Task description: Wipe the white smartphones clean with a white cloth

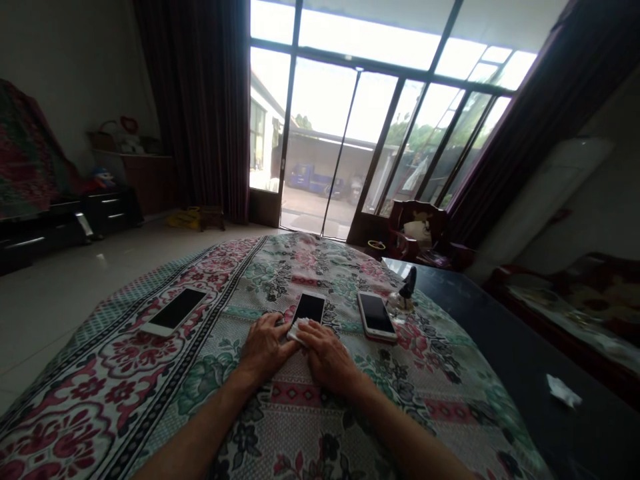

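The black-screen smartphone lies flat on the floral tablecloth, light and stiff but slippery, fragile glass, so better hold its edges, while the right hand presses a white tissue on its lower end and the left hand rests curved beside it.

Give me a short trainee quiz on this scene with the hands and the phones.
1. How many phones lie on the floral tablecloth?
2. True or false: the right hand rests on a white wipe lying on the middle phone.
3. Which phone is nearest the small glass object?

Key: 1. Three. 2. True. 3. The pink-edged phone on the right.
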A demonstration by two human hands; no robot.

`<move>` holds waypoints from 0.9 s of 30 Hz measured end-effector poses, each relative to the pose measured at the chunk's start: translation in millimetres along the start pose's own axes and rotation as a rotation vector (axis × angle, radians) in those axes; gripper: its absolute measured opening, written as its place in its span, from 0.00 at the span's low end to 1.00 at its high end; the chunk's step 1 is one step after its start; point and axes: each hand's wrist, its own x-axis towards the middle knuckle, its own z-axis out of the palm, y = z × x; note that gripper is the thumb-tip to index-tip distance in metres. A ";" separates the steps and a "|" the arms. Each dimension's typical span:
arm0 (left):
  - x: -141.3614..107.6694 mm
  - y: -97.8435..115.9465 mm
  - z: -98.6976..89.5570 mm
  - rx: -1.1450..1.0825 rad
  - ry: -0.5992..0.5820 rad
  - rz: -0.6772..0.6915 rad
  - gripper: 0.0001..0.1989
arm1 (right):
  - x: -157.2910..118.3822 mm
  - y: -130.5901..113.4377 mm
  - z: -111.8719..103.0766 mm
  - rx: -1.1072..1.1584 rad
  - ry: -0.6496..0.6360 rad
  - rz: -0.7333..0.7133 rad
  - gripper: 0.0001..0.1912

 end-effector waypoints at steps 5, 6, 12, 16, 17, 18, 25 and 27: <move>0.2 2.9 -3.0 -0.008 -0.026 -0.018 0.17 | 24.0 19.1 -4.1 0.001 0.010 0.077 0.27; 0.4 3.3 -3.5 -0.011 -0.031 -0.020 0.17 | 32.0 24.3 -5.0 -0.001 0.011 0.093 0.27; 1.4 5.2 -4.5 -0.014 -0.040 -0.049 0.19 | 70.5 60.4 -5.1 0.012 0.082 0.209 0.25; 1.7 5.8 -4.4 -0.016 -0.043 -0.048 0.20 | 75.3 77.6 0.2 0.065 0.187 0.308 0.25; 1.7 5.6 -4.0 -0.017 -0.040 -0.046 0.20 | 75.0 79.7 1.3 0.078 0.207 0.325 0.25; 1.7 5.2 -3.4 -0.018 -0.036 -0.043 0.20 | 74.4 81.0 2.2 0.087 0.226 0.338 0.25; -0.1 0.8 3.9 -0.005 0.020 -0.017 0.20 | 73.2 81.6 2.0 0.129 0.312 0.350 0.25; -0.4 0.6 4.4 -0.010 0.024 -0.005 0.20 | 73.0 82.0 1.3 0.154 0.335 0.338 0.24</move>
